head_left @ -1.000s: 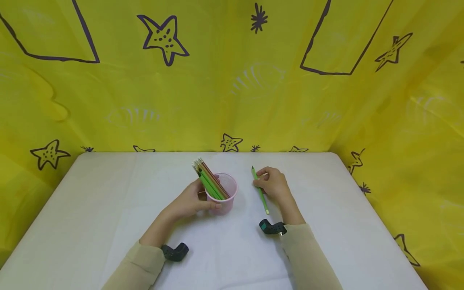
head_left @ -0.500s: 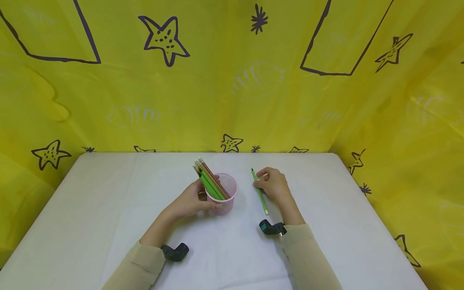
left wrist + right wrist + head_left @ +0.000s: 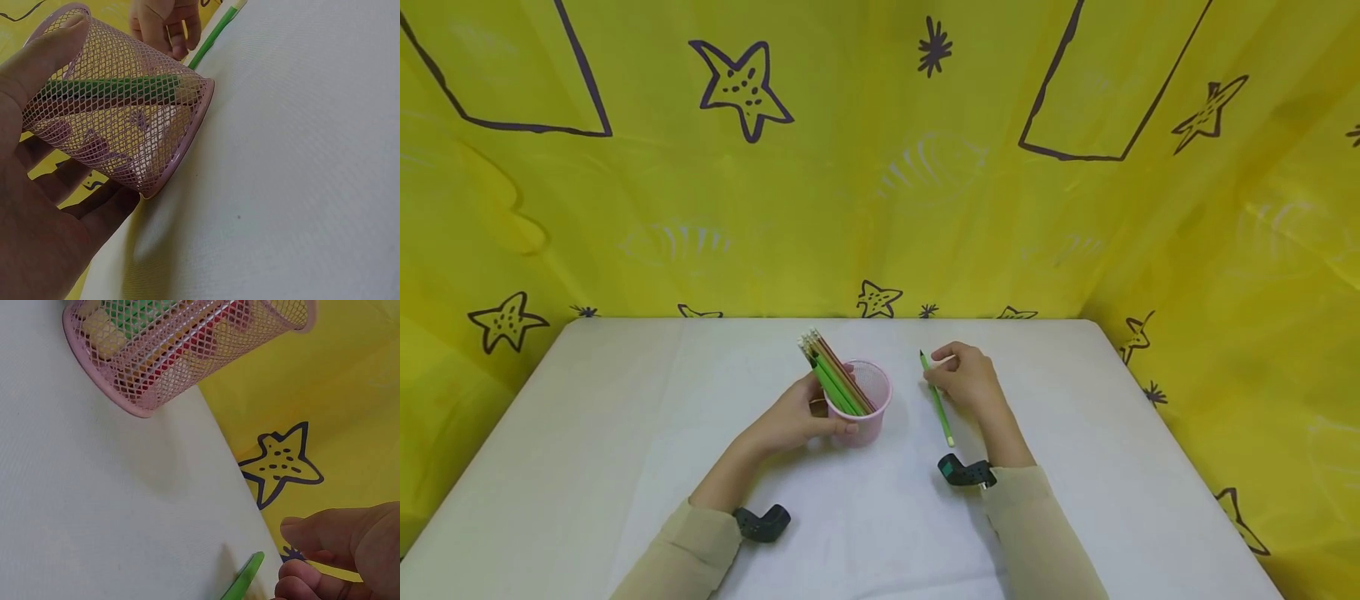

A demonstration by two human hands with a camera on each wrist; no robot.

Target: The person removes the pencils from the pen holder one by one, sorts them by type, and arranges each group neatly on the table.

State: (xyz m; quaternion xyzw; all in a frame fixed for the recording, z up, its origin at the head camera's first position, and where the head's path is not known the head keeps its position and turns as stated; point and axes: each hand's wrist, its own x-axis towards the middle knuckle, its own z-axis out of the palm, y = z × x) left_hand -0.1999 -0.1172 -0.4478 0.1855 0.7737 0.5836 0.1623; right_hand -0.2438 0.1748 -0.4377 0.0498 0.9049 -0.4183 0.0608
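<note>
My left hand point(image 3: 790, 417) grips a pink mesh pencil cup point(image 3: 859, 432), thumb on the near side and fingers around the back. Several pencils point(image 3: 842, 379), some green and some brownish-red, lean leftward in the cup. In the left wrist view, the mesh of the cup point(image 3: 125, 112) shows a green pencil inside. A single green pencil point(image 3: 940, 412) lies on the white table to the right, dark tip pointing away and pale end nearer me. Over it hovers my right hand point(image 3: 972, 383). In the right wrist view its thumb and fingers point(image 3: 300, 575) are apart, with the pencil point(image 3: 244, 578) beside them.
A white cloth covers the table point(image 3: 662, 433). Yellow curtains point(image 3: 820, 192) with drawn starfish stand behind the table's far edge and along the sides. Each wrist carries a black camera mount point(image 3: 763, 523).
The right hand's fingers have lifted slightly from the single green pencil, which shifted a little toward me. My left hand and the cup have stayed put. The head view has tilted up slightly.
</note>
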